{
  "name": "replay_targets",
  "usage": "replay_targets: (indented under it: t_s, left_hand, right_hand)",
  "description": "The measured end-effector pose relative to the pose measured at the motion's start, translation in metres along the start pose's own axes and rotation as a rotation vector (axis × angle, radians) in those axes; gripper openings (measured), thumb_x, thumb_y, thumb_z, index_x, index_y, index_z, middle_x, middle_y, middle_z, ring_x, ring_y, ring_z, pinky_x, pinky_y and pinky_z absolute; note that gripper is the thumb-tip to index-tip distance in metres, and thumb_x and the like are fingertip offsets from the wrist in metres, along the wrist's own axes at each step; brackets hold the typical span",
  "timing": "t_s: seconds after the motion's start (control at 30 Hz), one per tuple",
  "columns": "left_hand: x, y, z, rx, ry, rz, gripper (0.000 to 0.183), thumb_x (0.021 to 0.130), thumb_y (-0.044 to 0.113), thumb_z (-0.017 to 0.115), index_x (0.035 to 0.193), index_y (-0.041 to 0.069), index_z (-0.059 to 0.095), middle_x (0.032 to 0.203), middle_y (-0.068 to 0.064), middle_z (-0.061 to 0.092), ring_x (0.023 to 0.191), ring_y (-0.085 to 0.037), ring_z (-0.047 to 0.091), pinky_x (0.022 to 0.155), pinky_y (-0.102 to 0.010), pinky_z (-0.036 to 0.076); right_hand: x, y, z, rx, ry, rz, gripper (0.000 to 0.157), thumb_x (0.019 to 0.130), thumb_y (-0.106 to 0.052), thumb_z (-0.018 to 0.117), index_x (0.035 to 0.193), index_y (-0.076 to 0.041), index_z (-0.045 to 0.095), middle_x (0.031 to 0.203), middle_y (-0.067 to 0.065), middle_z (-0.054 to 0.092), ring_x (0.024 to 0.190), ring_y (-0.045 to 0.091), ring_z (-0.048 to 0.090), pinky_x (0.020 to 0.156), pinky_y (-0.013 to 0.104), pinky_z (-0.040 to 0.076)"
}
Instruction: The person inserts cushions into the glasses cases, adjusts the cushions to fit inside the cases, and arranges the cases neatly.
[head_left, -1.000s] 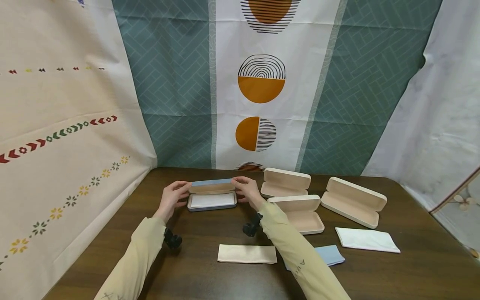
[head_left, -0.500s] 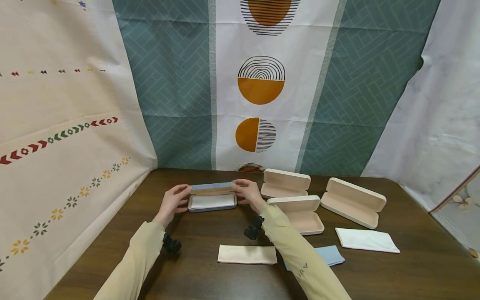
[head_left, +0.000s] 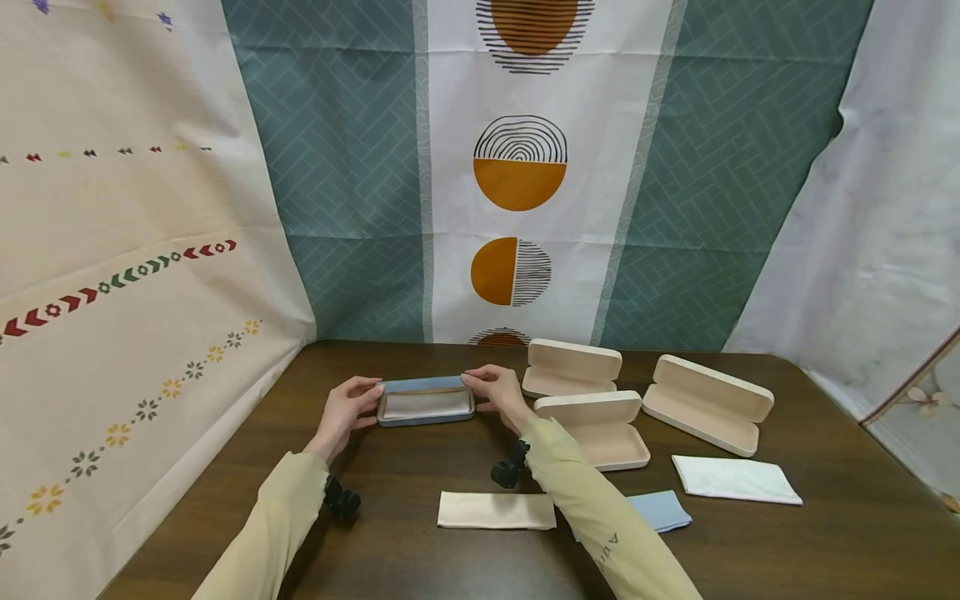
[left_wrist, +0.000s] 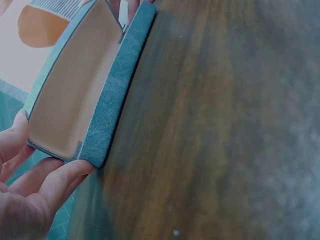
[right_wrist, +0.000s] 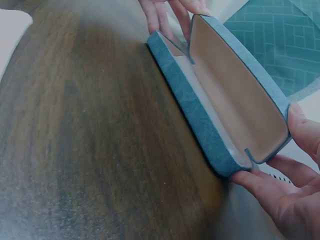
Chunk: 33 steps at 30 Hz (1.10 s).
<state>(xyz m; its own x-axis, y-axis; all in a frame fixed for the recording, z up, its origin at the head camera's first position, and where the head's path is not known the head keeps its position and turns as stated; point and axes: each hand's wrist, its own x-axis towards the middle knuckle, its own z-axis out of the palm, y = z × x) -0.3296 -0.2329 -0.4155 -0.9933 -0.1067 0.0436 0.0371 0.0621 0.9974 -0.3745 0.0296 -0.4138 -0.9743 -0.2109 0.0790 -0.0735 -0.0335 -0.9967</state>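
Note:
A blue eyeglass case (head_left: 422,384) stands at the back left of the table, its lid tilted partly down over the base. Inside lies a folded white cloth (head_left: 427,407), partly covered by the lid. My left hand (head_left: 347,412) holds the case's left end; in the left wrist view its thumb touches the lid (left_wrist: 75,75) and its fingers lie against the base. At the opposite end, my right hand (head_left: 498,396) grips the case likewise, thumb on the lid and fingers at the base (right_wrist: 200,120), as the right wrist view shows.
Right of my right hand stand three cream eyeglass cases with raised lids: a back one (head_left: 572,368), a front one (head_left: 600,429) and a right one (head_left: 708,404). Folded cloths lie nearer: cream (head_left: 497,510), light blue (head_left: 660,510), partly under my right sleeve (head_left: 592,508), and white (head_left: 737,480).
The blue case's lid has swung forward and down from nearly upright, with both hands moving along at its ends. Less of the white cloth shows. The other cases and cloths stay put.

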Motion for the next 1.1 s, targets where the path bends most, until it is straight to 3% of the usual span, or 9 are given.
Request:
replay_targets:
  t_s: [0.33,0.53,0.63,0.87,1.1]
  left_hand:
    - [0.005,-0.003,0.0,0.017,0.007,0.015,0.037,0.086,0.016,0.063,0.116,-0.005,0.054,0.099,-0.012,0.061,0.087,-0.029,0.058,0.068,-0.04,0.051]
    - [0.006,-0.004,0.0,0.013,-0.008,0.026,0.034,0.087,0.012,0.062,0.115,-0.006,0.054,0.097,-0.009,0.062,0.089,-0.029,0.058,0.068,-0.04,0.05]
    - [0.006,-0.005,0.0,0.01,-0.015,0.026,0.032,0.088,0.01,0.061,0.115,-0.007,0.053,0.098,-0.009,0.062,0.09,-0.028,0.057,0.069,-0.04,0.05]
    - [0.004,-0.008,0.002,0.095,0.001,0.015,0.029,0.086,0.008,0.062,0.111,-0.008,0.06,0.106,-0.013,0.06,0.085,-0.014,0.058,0.076,-0.035,0.048]
    - [0.006,-0.006,0.002,0.125,0.0,0.037,0.029,0.084,0.005,0.065,0.11,-0.008,0.061,0.109,-0.018,0.059,0.091,-0.022,0.058,0.078,-0.039,0.047]
  right_hand:
    - [-0.016,-0.021,0.003,-0.003,-0.031,-0.023,0.027,0.086,-0.005,0.062,0.106,0.013,0.058,0.101,0.021,0.06,0.099,0.041,0.052,0.075,0.054,0.044]
    - [-0.019,-0.022,0.002,0.01,-0.046,-0.033,0.027,0.086,-0.003,0.061,0.106,0.015,0.057,0.104,0.022,0.059,0.099,0.039,0.052,0.077,0.054,0.043]
    - [-0.018,-0.018,0.001,0.014,-0.054,-0.029,0.027,0.085,-0.002,0.061,0.106,0.015,0.057,0.105,0.023,0.058,0.098,0.036,0.054,0.077,0.053,0.043]
    - [-0.006,0.005,0.0,-0.012,-0.002,-0.019,0.019,0.079,0.0,0.067,0.094,0.011,0.064,0.102,0.019,0.061,0.092,0.026,0.06,0.072,0.039,0.049]
    - [-0.003,0.013,0.001,-0.029,0.008,-0.031,0.026,0.08,0.0,0.067,0.105,0.008,0.063,0.103,0.018,0.062,0.086,0.024,0.062,0.072,0.035,0.05]
